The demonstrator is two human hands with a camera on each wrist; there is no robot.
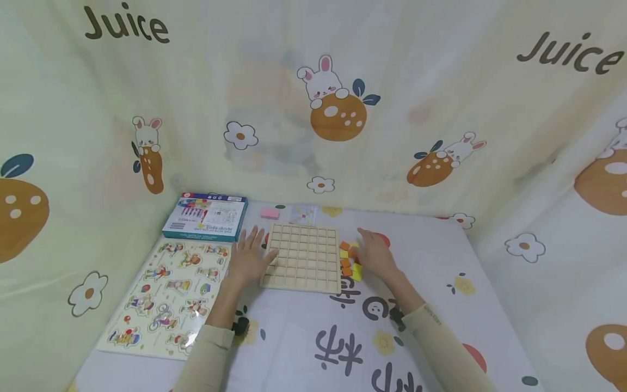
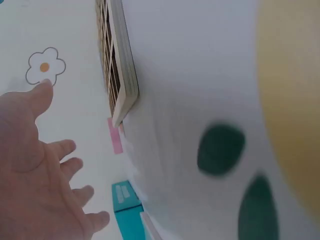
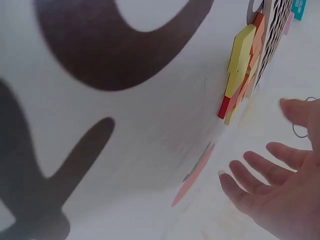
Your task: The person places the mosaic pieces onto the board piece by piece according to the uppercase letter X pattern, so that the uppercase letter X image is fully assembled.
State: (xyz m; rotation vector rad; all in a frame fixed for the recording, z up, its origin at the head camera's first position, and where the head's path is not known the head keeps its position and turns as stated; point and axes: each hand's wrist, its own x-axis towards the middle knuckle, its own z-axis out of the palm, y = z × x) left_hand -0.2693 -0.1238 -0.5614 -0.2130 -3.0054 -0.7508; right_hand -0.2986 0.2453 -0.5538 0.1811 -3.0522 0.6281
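A square wooden grid board [image 1: 302, 262] lies on the table with its compartments bare. My left hand [image 1: 247, 260] is beside its left edge, fingers spread, the thumb reaching over that edge. The left wrist view shows the same hand [image 2: 47, 170] holding nothing, near the board's corner [image 2: 127, 95]. Along the board's right side is a cluster of small orange, yellow and red blocks [image 1: 357, 272]. Just right of them hovers my right hand [image 1: 376, 256]. In the right wrist view this hand [image 3: 285, 180] has loosely bent fingers, apart from the blocks [image 3: 241, 52].
A blue-and-white box [image 1: 204, 218] sits at the back left. In front of it lies a picture board [image 1: 161, 296] with cartoon figures. Behind the grid board are a pink block [image 1: 270, 213] and a patterned card [image 1: 303, 215]. A printed curtain [image 1: 274, 81] hangs around the table.
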